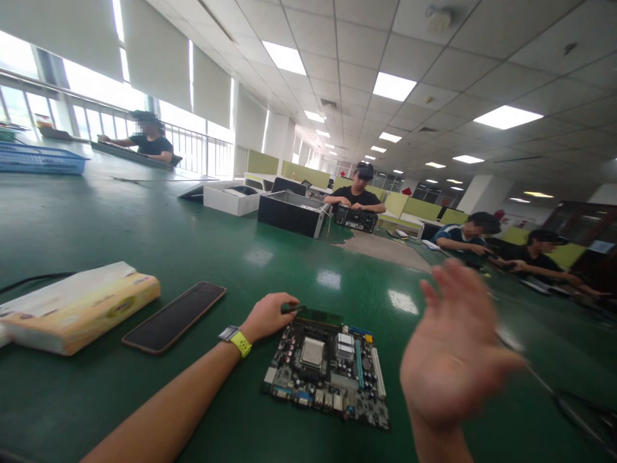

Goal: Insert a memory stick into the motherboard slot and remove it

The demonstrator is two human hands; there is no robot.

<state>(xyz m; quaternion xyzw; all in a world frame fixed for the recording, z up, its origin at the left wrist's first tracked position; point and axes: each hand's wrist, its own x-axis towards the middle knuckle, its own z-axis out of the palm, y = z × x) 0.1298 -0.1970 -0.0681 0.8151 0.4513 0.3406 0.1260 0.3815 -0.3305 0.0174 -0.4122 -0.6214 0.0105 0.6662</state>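
Note:
A motherboard lies flat on the green table in front of me, with a silver processor in its socket. My left hand is at the board's far left corner, its fingers closed on the left end of a thin, dark green RAM stick. The stick runs along the far edge of the board; whether it sits in a slot I cannot tell. To the right of the board my right hand is raised, palm showing and fingers spread, blurred by motion and holding nothing.
A phone and a pack of tissues lie to the left. Farther off stand an open computer case and a white box. Several people work around the table. Cables lie at right, a blue basket at far left.

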